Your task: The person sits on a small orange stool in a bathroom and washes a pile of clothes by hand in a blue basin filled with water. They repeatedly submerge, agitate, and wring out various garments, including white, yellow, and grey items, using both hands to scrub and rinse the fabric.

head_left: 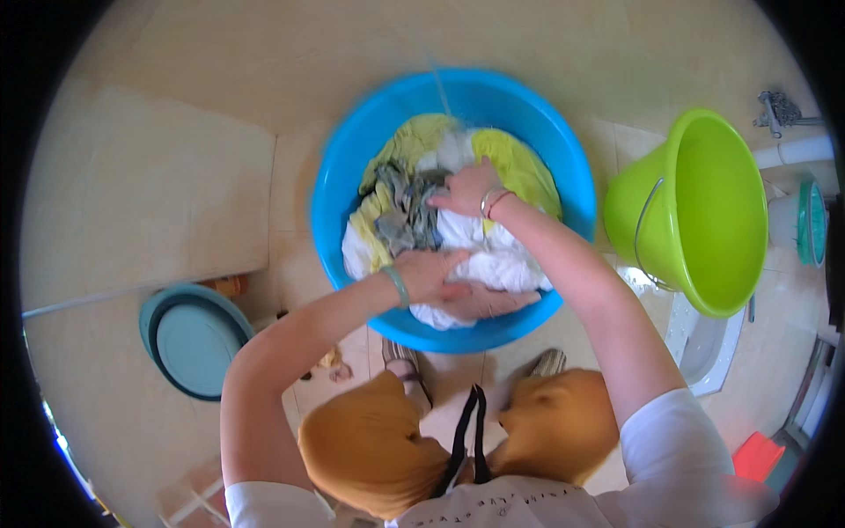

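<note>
A big blue basin (572,167) stands in front of me, heaped with wet-looking laundry. White cloth (502,268) fills its near and right part. A grey patterned cloth (407,211) lies left of the middle, with pale yellow cloth (427,132) behind it and brighter yellow-green cloth (524,167) at the far right. My left hand (453,286) rests on the white cloth at the near side, thumb and fingers stretched apart. Farther in, my right hand (473,187) touches the laundry between the grey and yellow-green cloths, fingers spread. Its fingertips are partly lost against the fabric.
A lime-green bucket (642,202) with a wire handle stands tilted-looking at the right, near a white floor basin (709,343) and a wall tap (775,114). A grey-blue tub (198,352) sits at the left. A thin stream of water (440,88) crosses the basin's far rim.
</note>
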Demonstrator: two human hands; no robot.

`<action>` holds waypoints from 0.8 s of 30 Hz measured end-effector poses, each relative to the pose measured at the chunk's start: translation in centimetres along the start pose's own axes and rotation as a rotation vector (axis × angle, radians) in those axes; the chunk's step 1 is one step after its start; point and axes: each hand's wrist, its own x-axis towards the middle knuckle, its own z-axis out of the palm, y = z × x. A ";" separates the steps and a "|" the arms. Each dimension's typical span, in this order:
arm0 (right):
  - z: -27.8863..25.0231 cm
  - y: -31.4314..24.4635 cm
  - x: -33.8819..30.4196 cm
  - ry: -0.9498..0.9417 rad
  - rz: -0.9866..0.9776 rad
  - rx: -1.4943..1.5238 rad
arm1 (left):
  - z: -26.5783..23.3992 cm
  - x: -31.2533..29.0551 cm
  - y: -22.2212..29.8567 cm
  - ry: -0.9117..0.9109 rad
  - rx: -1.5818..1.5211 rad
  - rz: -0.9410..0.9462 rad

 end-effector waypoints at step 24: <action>0.9 2.5 5.8 -0.020 0.259 0.009 | -7.1 11.3 -16.9 -0.012 -0.042 -0.247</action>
